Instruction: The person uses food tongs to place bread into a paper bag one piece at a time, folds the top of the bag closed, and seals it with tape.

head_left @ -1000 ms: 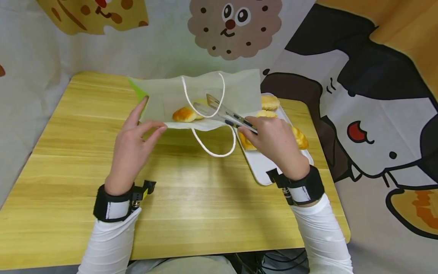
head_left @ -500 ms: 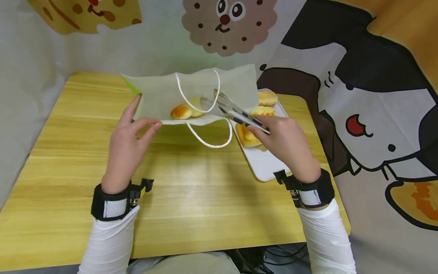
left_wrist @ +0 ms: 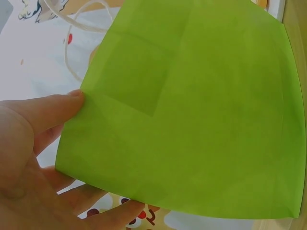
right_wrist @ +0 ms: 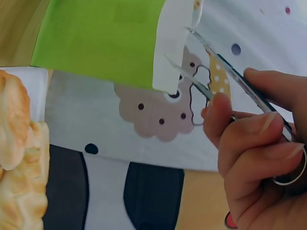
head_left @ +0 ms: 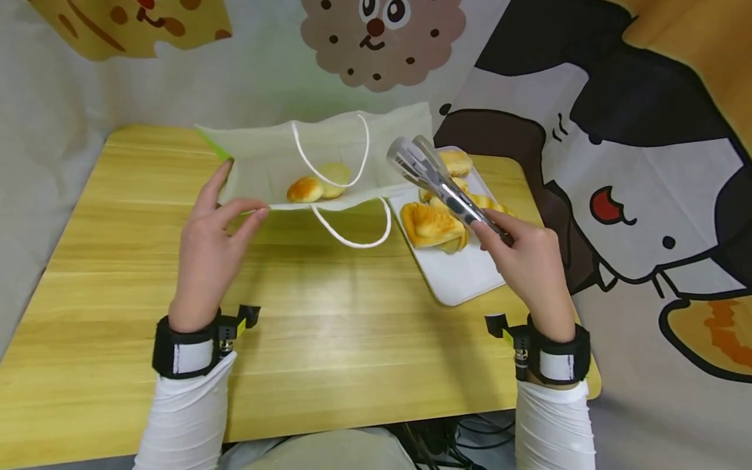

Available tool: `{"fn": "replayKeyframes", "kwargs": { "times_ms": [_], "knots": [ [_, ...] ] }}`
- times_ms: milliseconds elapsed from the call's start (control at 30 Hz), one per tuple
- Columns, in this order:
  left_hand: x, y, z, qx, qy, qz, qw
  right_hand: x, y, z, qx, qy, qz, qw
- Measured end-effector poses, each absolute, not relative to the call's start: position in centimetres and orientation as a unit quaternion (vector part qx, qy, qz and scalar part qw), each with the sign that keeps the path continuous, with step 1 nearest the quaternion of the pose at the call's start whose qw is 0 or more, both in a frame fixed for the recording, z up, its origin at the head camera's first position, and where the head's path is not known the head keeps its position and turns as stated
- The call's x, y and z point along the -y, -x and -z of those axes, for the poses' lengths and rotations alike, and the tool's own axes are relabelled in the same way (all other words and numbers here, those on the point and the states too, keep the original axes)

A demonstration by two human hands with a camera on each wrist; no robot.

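Rolls [head_left: 304,190] in a pinched paper bag [head_left: 264,153]; tongs [head_left: 449,189] bare above the tray [head_left: 464,281]

Two rolls lie side by side inside the bag, near its front wall. Bag stands beside the tray, mouth toward the person; its base is hidden.

Left hand [head_left: 211,251]: thumb and a finger pinch the near rim, index finger stretched to the bag's left edge. Right hand [head_left: 523,254]: fingers wrapped round the tongs, whose tips sit a little apart with nothing between.

Trouble spots, as I judge them:

- Rear handle [head_left: 343,186] droops across the mouth. Tongs entering there could hook the cord and drag the bag. Front handle [head_left: 361,245] hangs outside, less in the way.
- Only the left side of the bag is held. A bump on the loose right side could fold the mouth inward or tip the bag, shifting the rolls.
- Breads [head_left: 431,225] crowd together on the tray, some overlapping. Lifting one may pull a neighbour over the rim onto the table [head_left: 341,339].
- Squeeze: too light and a bread slips mid-carry; too hard and its crust likely dents or tears.
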State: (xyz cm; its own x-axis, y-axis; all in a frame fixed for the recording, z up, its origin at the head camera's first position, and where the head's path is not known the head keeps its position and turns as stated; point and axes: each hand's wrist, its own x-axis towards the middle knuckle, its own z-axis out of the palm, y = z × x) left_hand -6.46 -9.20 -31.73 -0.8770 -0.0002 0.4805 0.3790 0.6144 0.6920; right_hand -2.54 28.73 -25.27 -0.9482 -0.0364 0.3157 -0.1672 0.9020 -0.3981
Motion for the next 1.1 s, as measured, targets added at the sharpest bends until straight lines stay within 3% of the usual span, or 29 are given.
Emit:
{"fn": "replayKeyframes", "kwargs": {
  "times_ms": [300,600,1100],
  "knots": [
    [9.4,6.6,32.1,0.866,0.102,0.433,0.23,-30.2,0.2,26.6,0.926,0.023,-0.321,0.198],
    [9.4,6.7,32.1,0.863,0.105,0.434,0.236,-32.0,-2.6,30.0,0.878,0.135,-0.424,0.174],
    [9.3,6.7,32.2,0.862,0.103,0.437,0.235,-34.5,-2.8,36.7,0.861,0.231,-0.441,0.107]
  ]
}}
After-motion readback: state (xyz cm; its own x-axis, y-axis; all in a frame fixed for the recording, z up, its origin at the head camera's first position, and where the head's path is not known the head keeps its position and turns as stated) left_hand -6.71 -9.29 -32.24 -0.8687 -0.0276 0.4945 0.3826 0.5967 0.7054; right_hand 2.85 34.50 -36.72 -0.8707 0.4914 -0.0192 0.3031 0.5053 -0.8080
